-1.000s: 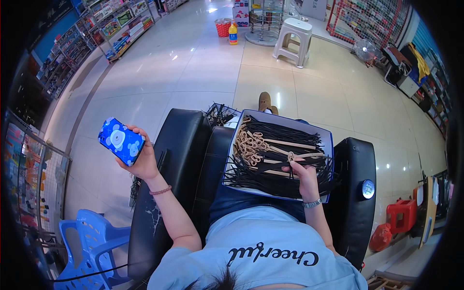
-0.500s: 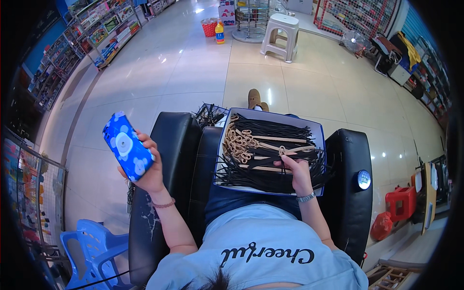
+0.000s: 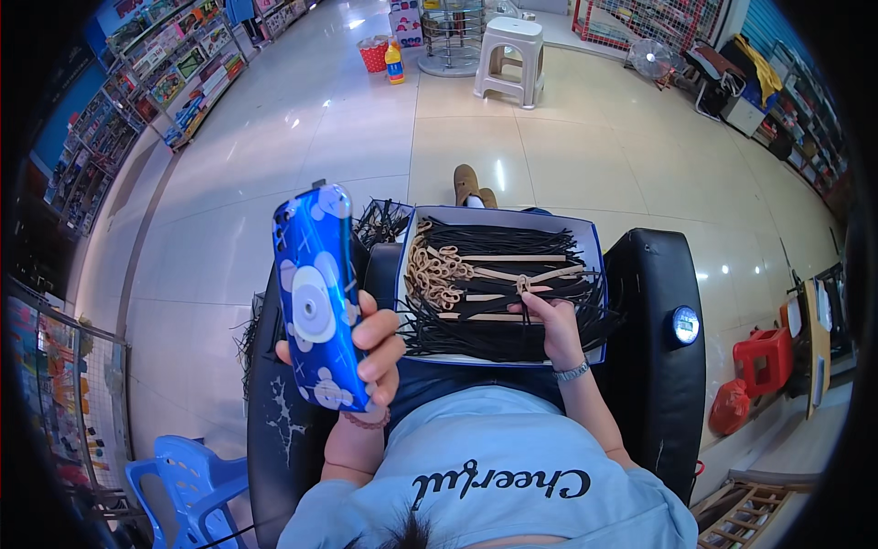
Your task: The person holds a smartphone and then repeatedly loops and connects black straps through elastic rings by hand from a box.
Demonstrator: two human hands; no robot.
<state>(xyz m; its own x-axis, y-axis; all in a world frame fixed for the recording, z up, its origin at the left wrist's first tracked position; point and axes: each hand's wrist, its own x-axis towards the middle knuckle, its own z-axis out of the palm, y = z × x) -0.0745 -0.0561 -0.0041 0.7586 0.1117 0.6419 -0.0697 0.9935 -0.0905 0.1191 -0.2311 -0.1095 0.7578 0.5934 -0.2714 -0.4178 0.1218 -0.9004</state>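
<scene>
My left hand (image 3: 377, 352) is closed around a phone (image 3: 322, 371) in a shiny blue case with pale bear shapes and a round white grip on its back. The phone is raised over the left armrest, back toward the view, so its screen is hidden. On my lap lies an open box (image 3: 553, 222) with white inner walls, full of black cords (image 3: 503, 240) and tan cords with looped ends (image 3: 434, 270). Over its right part, my right hand (image 3: 558, 331) pinches a knotted tan cord (image 3: 523, 283) between thumb and fingers.
I sit in a black armchair whose right armrest (image 3: 645, 302) bears a small round device (image 3: 685, 326). More black cords (image 3: 380, 222) lie beyond the left armrest. A blue plastic chair (image 3: 187, 485) stands at left, a red stool (image 3: 762, 361) at right, a pale stool (image 3: 512, 46) ahead.
My left hand has brought the phone rightward and closer, turning it more upright. My right hand keeps its pinch on the tan cord. The whole view has shifted slightly.
</scene>
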